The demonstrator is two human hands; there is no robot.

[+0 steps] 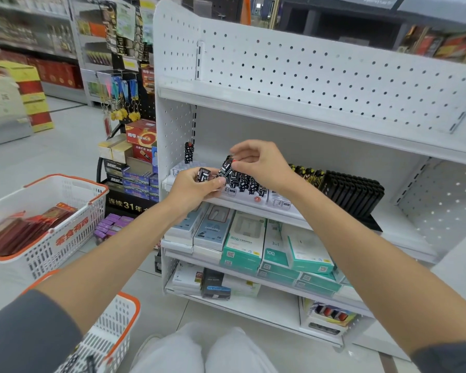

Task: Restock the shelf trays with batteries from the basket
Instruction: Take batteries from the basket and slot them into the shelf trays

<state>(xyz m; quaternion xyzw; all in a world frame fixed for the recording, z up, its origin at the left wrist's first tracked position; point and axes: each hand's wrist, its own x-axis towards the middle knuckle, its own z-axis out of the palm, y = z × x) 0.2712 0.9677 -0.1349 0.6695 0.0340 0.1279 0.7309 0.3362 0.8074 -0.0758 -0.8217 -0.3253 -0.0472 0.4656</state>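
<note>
At far left stands a white plastic mesh basket (73, 232) with an orange rim and handles. It holds flat red packs (30, 227); motion blur leaves their type uncertain. A second basket (111, 327) of the same make sits lower, near the person's knees.

The left hand (197, 187) is raised before the middle shelf (404, 238). Its fingers are curled around a short black battery pack (203, 175) printed with white geometric marks. Behind it, one upright battery (189, 152) with a red cap stands alone at the shelf's left rear corner.

The right hand (258, 165) is just beside the left, slightly higher. Thumb and forefinger pinch the red-capped top of a tilted battery (225, 168) of the same pattern. Its lower end meets the row of batteries (246, 183) standing in the white tray (246, 197), directly under the right hand. The hand covers part of that row.

Right of the wrist, yellow-and-black batteries (306, 170) stand in line. Next comes a ribbed black tray (353, 189).

Below, teal-and-white boxes (242, 243) fill the lower shelf. White perforated metal panels (307, 68) form the back and sides.
</note>
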